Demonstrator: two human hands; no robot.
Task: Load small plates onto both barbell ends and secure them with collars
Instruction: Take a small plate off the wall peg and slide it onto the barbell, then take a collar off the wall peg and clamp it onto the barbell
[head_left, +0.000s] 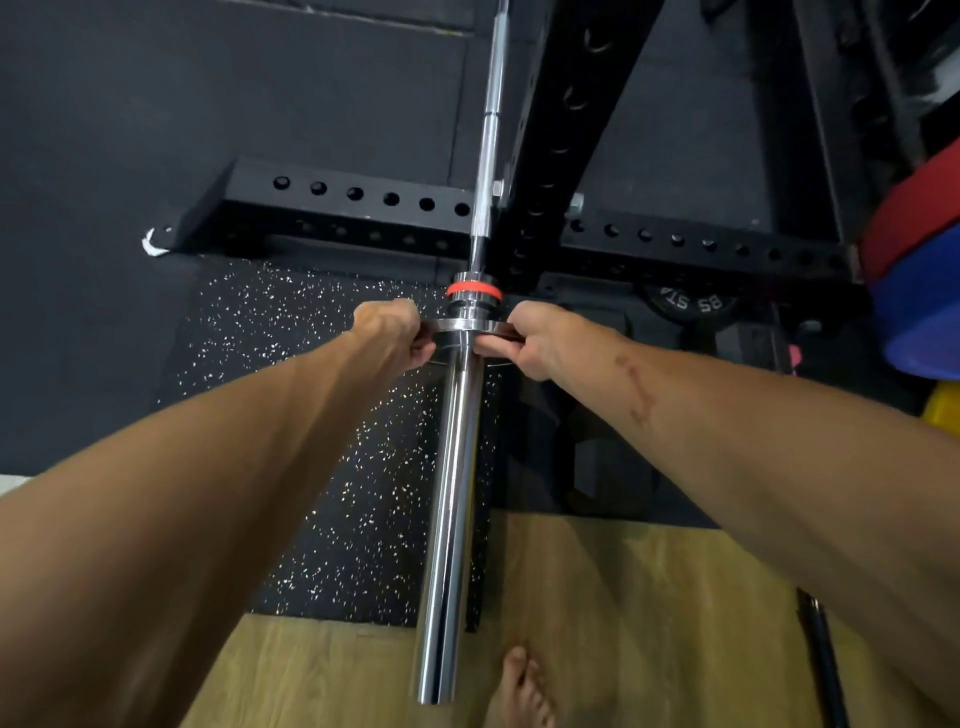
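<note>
Speckled rubber flooring (322, 415) lies under the racked barbell sleeve (451, 499); left hand (390, 328) and right hand (540, 338) each pinch opposite edges of a small plate (457, 326), keeping it square, seated at the sleeve's inner end beside the orange ring (474, 289)

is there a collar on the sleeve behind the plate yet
No: both the left hand and right hand grip the small plate on the sleeve, whose outer length is bare chrome.
</note>
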